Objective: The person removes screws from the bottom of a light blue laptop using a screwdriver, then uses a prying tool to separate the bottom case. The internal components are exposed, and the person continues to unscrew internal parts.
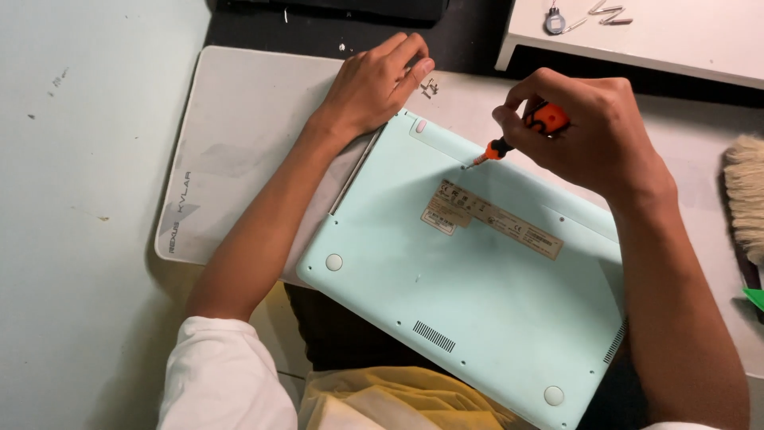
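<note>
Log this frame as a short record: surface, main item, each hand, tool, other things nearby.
surface: pale mat on a desk
main item: mint-green laptop, underside up, on the mat
left hand: rests at the laptop's far corner, beside loose screws
right hand: grips an orange screwdriver, tip on the laptop's base
other: brush at the right edge; small metal parts on a white shelf at top right
</note>
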